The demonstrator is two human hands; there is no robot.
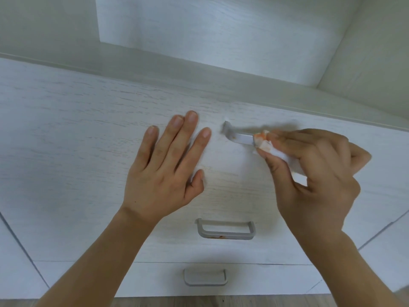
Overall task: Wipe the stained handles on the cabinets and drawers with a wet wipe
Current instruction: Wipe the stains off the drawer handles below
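My right hand [314,173] pinches a white wet wipe [264,144] with orange smears and holds it against the top grey metal handle [238,135] of a white drawer front. The handle's right part is hidden behind the wipe and my fingers. My left hand [166,165] lies flat with straight fingers on the drawer front [66,140], just left of that handle. Below, a second grey handle [225,229] shows orange stains along its lower bar. A third grey handle [204,277] sits on the lowest drawer.
The white wood-grain cabinet top [221,74] and a recessed wall panel lie above the drawers. Cabinet doors flank the drawers at left [17,262] and right [387,251]. Wooden floor [199,302] shows at the bottom edge.
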